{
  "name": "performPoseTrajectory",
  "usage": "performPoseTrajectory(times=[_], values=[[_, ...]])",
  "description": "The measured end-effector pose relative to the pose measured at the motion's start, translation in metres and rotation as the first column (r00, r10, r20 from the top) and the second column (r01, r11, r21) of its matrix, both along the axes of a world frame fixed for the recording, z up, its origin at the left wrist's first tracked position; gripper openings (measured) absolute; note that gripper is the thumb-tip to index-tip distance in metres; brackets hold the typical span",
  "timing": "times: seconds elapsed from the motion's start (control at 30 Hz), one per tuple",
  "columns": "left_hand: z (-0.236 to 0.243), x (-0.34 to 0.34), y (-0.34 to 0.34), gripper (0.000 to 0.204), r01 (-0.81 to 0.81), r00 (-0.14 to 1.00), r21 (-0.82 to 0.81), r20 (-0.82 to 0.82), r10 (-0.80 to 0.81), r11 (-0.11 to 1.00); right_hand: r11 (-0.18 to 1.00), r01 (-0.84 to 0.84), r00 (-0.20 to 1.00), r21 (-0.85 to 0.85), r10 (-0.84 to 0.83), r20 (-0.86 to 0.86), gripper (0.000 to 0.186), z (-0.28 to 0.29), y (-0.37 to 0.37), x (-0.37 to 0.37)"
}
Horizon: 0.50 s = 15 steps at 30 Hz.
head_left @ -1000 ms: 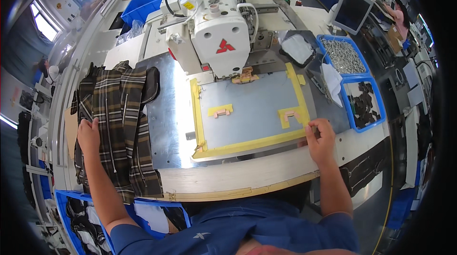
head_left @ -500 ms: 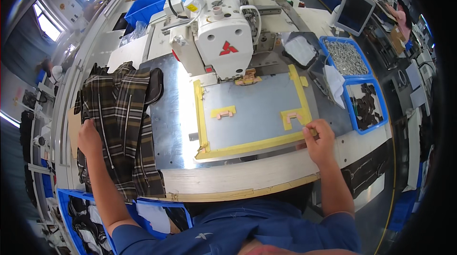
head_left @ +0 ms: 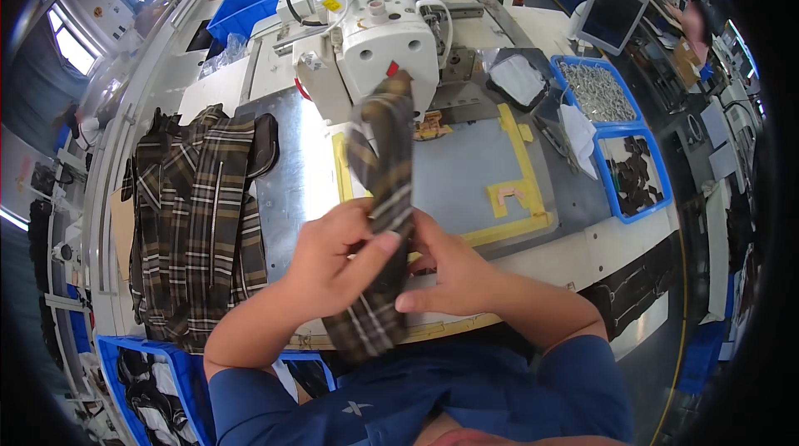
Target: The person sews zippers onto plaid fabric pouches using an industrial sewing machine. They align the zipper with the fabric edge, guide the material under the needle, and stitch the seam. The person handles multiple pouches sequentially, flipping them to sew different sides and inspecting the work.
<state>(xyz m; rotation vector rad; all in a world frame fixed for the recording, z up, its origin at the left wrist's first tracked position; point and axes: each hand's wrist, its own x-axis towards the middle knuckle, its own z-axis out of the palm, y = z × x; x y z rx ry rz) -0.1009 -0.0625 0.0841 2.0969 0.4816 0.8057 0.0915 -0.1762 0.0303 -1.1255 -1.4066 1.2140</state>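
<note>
My left hand (head_left: 333, 259) grips a long plaid fabric strip (head_left: 383, 155), brown, black and white, which stands up blurred in front of the white sewing machine head (head_left: 345, 55). My right hand (head_left: 433, 267) is at the strip's right side, fingers curled behind it and thumb low. Behind the strip lies a gray template plate bordered with yellow tape (head_left: 466, 163), with a small taped pink piece (head_left: 508, 196). A pile of similar plaid pieces (head_left: 187, 230) lies to the left on the worktable.
Blue trays of metal parts (head_left: 595, 88) and dark pieces (head_left: 628, 175) stand at right, near a monitor (head_left: 607, 13). A blue bin (head_left: 258, 5) is at back left, another (head_left: 154, 388) below left. A person (head_left: 695, 30) sits at far right.
Both hands have moved inward to the front centre. A plaid strip from the left pile is now lifted upright between them, hiding part of the machine and template.
</note>
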Motion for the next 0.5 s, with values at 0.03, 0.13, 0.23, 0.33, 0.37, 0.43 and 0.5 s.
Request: performPoseTrajectory(times=[0.03, 0.13, 0.23, 0.33, 0.37, 0.43, 0.5], values=[[0.005, 0.006, -0.003, 0.018, 0.115, 0.99, -0.054, -0.07, -0.119, 0.992, 0.995, 0.065, 0.996, -0.079, -0.069, -0.054, 0.105, -0.004, -0.001, -0.001], [-0.021, 0.029, 0.002, 0.014, 0.121, 0.981, -0.29, 0.181, -0.07, 0.949, 0.956, 0.247, 0.964, -0.158, -0.259, -0.061, 0.053, -0.004, -0.007, 0.019], [-0.052, 0.035, 0.029, 0.03, -0.029, 0.988, -0.501, 0.119, 0.102, 0.865, 0.962, 0.204, 0.935, -0.182, -0.247, -0.256, 0.043, -0.013, -0.016, 0.041], [-0.058, 0.053, 0.042, 0.041, 0.194, 0.981, -0.811, 0.158, -0.112, 0.552, 0.97, 0.178, 0.955, -0.165, -0.211, -0.211, 0.044, -0.017, -0.015, 0.049], [-0.059, 0.059, 0.044, 0.044, 0.304, 0.949, -0.88, 0.246, -0.196, 0.366, 0.973, 0.183, 0.97, -0.14, -0.202, -0.135, 0.045, -0.018, -0.013, 0.049], [-0.053, 0.072, 0.041, 0.046, 0.239, 0.971, -0.759, 0.173, -0.166, 0.606, 0.967, 0.226, 0.973, -0.118, -0.219, 0.07, 0.049, -0.016, -0.002, 0.054], [-0.055, 0.08, 0.045, 0.047, 0.135, 0.991, -0.645, 0.105, -0.087, 0.752, 0.947, 0.304, 0.911, -0.102, -0.258, 0.321, 0.055, -0.007, 0.02, 0.068]])
